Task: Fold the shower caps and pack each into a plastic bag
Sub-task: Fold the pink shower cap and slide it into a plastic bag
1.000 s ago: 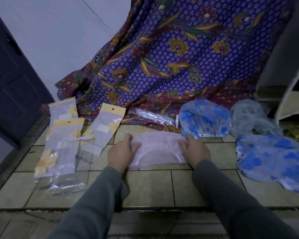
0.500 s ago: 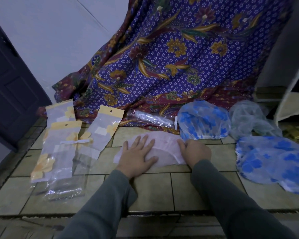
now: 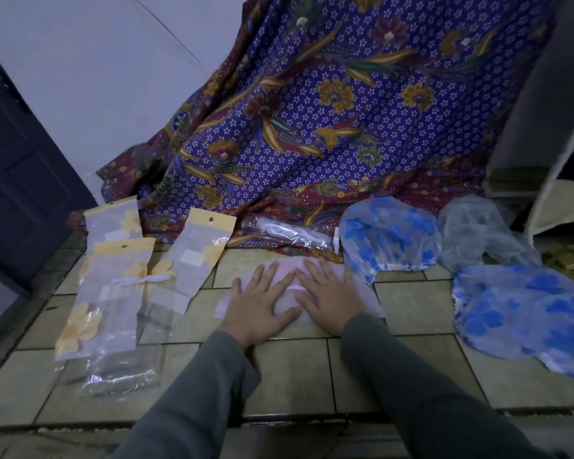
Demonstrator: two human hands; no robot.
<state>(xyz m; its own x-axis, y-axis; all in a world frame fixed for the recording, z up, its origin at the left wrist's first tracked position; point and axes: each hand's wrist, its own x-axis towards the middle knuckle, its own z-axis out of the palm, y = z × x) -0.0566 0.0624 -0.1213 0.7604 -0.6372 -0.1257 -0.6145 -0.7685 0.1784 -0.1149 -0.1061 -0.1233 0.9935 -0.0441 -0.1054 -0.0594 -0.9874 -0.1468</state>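
Observation:
A pale pink shower cap (image 3: 287, 298) lies flattened on the tiled floor in the middle. My left hand (image 3: 260, 304) and my right hand (image 3: 330, 298) both press flat on it, fingers straight and spread, side by side. Several clear plastic bags with yellow header cards (image 3: 199, 250) lie to the left. A blue-flowered shower cap (image 3: 390, 240) sits just right of my hands. Another blue-flowered cap (image 3: 524, 313) lies at the far right, and a clear greyish cap (image 3: 478, 236) sits behind it.
A purple floral cloth (image 3: 328, 127) hangs down behind and drapes onto the floor. A wrapped clear packet (image 3: 292, 235) lies on its hem. A dark door (image 3: 20, 180) stands at the left. The tiled ledge's front edge (image 3: 279, 422) runs below my forearms.
My right hand has opened and moved left onto the pink cap beside my left hand. The cap is now pressed flatter and narrower under both palms.

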